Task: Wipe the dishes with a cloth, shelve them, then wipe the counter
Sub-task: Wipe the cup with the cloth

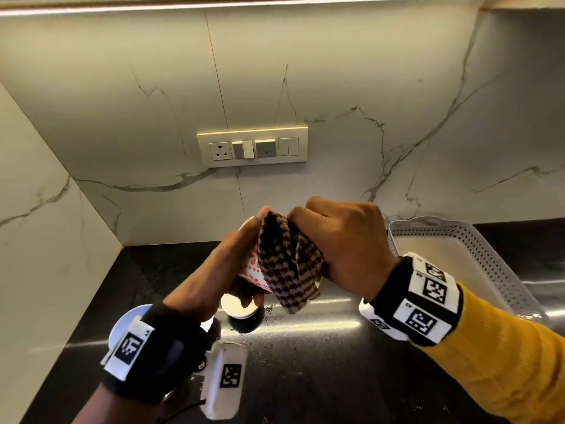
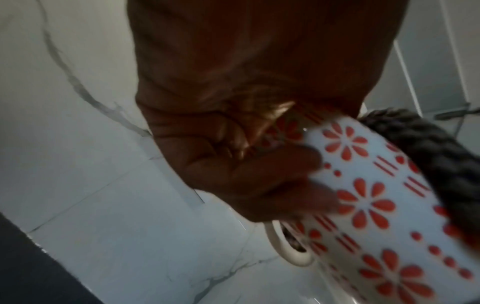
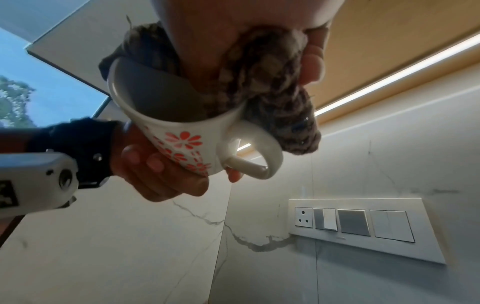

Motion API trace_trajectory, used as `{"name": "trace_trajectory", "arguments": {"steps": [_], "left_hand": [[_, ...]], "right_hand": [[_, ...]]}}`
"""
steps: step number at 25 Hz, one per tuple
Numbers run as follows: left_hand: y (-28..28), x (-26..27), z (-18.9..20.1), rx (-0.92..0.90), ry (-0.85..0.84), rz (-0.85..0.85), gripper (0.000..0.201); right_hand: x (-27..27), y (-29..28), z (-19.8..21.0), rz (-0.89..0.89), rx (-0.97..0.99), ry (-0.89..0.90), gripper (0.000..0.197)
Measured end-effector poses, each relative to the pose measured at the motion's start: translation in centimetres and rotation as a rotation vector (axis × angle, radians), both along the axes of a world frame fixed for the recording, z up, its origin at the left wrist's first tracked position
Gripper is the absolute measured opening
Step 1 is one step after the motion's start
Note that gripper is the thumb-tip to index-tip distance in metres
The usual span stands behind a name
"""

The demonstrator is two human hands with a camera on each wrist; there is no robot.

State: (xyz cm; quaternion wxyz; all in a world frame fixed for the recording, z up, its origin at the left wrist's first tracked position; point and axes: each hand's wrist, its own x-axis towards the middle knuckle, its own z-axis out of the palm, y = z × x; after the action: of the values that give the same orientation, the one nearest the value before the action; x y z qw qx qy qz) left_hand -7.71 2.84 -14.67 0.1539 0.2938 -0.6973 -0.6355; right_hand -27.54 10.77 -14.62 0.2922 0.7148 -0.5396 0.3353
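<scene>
A white cup (image 1: 253,264) (image 2: 369,195) (image 3: 179,131) with red flowers is held above the counter, my left hand (image 1: 226,267) (image 2: 246,164) (image 3: 161,170) curled round its body from below. My right hand (image 1: 345,246) (image 3: 259,41) grips a brown checked cloth (image 1: 287,261) (image 2: 426,148) (image 3: 262,82) and pushes it into the cup's mouth. Part of the cloth hangs over the rim beside the white handle (image 3: 249,152).
A white perforated tray (image 1: 477,249) sits on the black counter (image 1: 321,362) at the right. A round white dish (image 1: 237,306) lies under the hands, a white plate (image 1: 128,322) under my left wrist. A switch panel (image 1: 252,146) (image 3: 355,224) is on the marble wall.
</scene>
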Motion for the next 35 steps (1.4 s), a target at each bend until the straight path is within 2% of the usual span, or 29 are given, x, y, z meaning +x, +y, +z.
{"name": "trace_trajectory", "arguments": {"steps": [4, 8, 10, 12, 15, 16, 17, 18, 19, 20, 21, 23, 24, 25, 26, 29, 31, 33, 35], "left_hand": [[1.9, -1.1, -1.0, -0.124, 0.189, 0.135, 0.063], [2.6, -1.5, -2.1, -0.256, 0.297, 0.272, 0.061], [3.0, -1.7, -2.2, -0.308, 0.339, 0.352, 0.053], [3.4, -1.8, -2.4, -0.385, 0.367, 0.381, 0.056], [4.0, -2.0, -2.4, -0.476, 0.416, 0.42, 0.049], [4.3, -2.2, -2.2, -0.491, 0.434, 0.417, 0.046], [4.4, -2.3, -2.2, -0.521, 0.446, 0.414, 0.045], [4.5, -2.4, -2.1, -0.561, 0.448, 0.413, 0.046], [4.5, -2.5, -2.3, -0.589, 0.445, 0.407, 0.049], [4.4, -2.5, -2.5, -0.582, 0.442, 0.39, 0.054], [4.3, -2.4, -3.0, -0.553, 0.435, 0.369, 0.06], [4.2, -2.1, -3.8, -0.48, 0.409, 0.334, 0.075], [4.0, -2.0, -4.1, -0.425, 0.4, 0.318, 0.081], [3.8, -1.8, -4.2, -0.352, 0.397, 0.306, 0.084], [3.4, -1.7, -4.3, -0.262, 0.396, 0.291, 0.083], [1.9, -1.3, -3.5, -0.045, 0.458, 0.218, 0.057], [1.4, -1.7, -2.3, 0.037, 0.46, 0.235, 0.051], [1.6, -2.3, -1.7, -0.015, 0.456, 0.246, 0.046], [2.0, -3.1, -1.5, -0.029, 0.51, 0.305, 0.045]], "right_hand": [[0.2, -0.4, -0.2, -0.026, 0.067, -0.16, 0.017], [-0.6, -1.2, -0.7, -0.081, 0.079, -0.39, 0.017], [-0.7, -1.4, -1.3, -0.123, 0.093, -0.486, 0.032], [-0.3, -0.9, -1.1, -0.108, 0.11, -0.584, 0.048], [0.5, -0.4, -1.9, -0.123, 0.229, -0.68, 0.065], [0.5, -0.2, -2.1, -0.046, 0.294, -0.798, 0.065], [0.8, 0.0, -2.0, 0.104, 0.372, -1.02, 0.061], [1.3, 0.0, -1.6, 0.252, 0.455, -1.316, 0.054], [1.3, 0.0, -1.5, 0.328, 0.539, -1.488, 0.042], [1.2, -0.3, -1.3, 0.405, 0.576, -1.537, 0.028], [0.9, -0.5, -1.0, 0.404, 0.586, -1.428, 0.022], [0.4, -0.1, 0.3, 0.399, 0.557, -1.22, 0.038], [0.2, 0.0, 0.8, 0.399, 0.509, -1.113, 0.04], [-0.3, -0.4, 0.7, 0.375, 0.44, -1.015, 0.028], [-0.7, -0.6, 0.5, 0.356, 0.377, -0.93, 0.014], [-0.7, -1.0, -0.8, 0.157, 0.14, -0.609, 0.018], [0.6, -0.5, -0.8, 0.114, 0.016, -0.406, 0.018], [1.6, -0.4, -1.3, 0.111, -0.02, -0.37, 0.029], [1.6, -1.0, -1.8, 0.125, -0.022, -0.471, 0.028]]}}
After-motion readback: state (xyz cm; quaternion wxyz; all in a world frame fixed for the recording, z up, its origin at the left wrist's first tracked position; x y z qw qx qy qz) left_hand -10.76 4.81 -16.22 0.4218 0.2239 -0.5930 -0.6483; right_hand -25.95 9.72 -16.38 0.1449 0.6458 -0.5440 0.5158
